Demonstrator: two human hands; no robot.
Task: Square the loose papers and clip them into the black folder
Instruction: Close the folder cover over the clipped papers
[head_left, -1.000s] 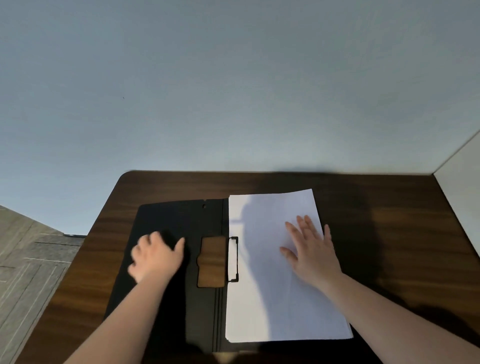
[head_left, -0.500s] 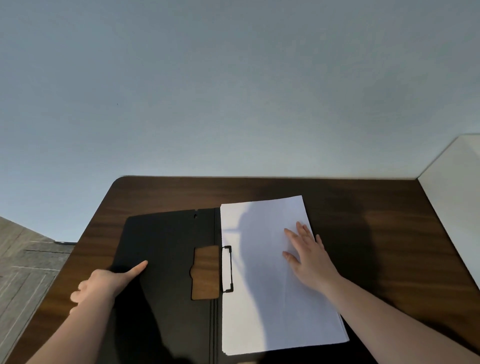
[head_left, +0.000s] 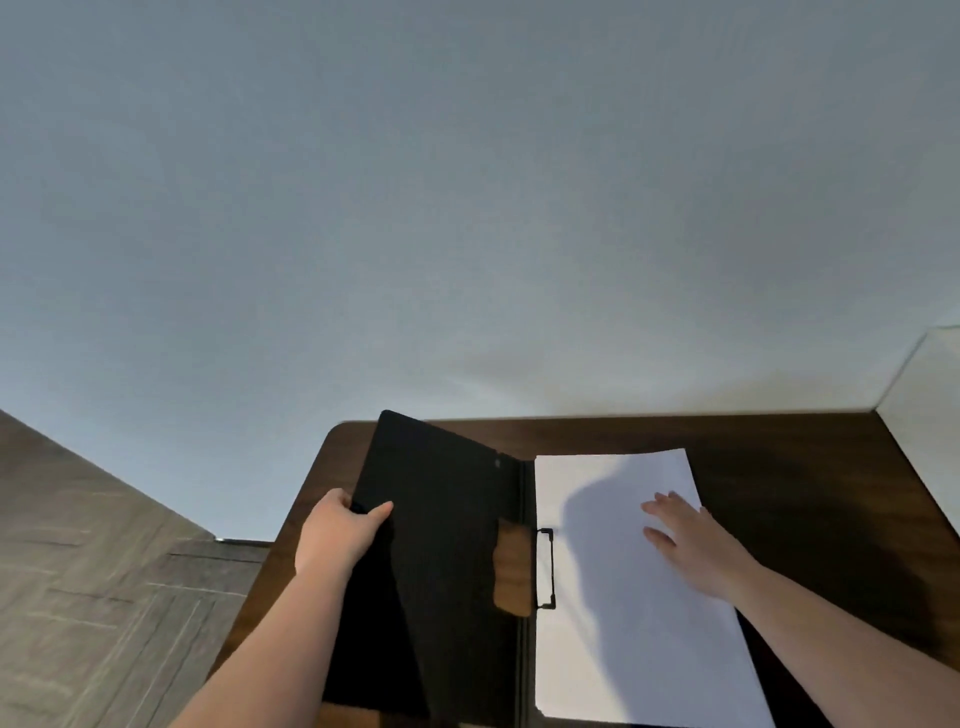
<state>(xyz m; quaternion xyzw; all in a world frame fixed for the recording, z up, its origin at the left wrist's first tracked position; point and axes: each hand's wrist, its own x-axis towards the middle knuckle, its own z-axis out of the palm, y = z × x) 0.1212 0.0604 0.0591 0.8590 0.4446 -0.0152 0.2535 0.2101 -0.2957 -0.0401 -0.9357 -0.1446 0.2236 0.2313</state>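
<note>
Now we see the black folder lying open on the dark wooden table, its spine and long axis running away from us toward the grey wall. Its left cover is raised off the table and tilted up, hinged along the spine, while the right half lies flat under the papers. That white stack shares the folder's long axis, its left edge sitting just beside the spine, where the black wire clip lies over it. Our left hand is clamped on the raised cover's outer edge, thumb on the inner face and fingers curled behind, the forearm reaching up from the lower left. Our right hand rests flat on the papers near their right edge, palm down, fingers spread slightly apart and pointing up and to the left, gripping nothing.
</note>
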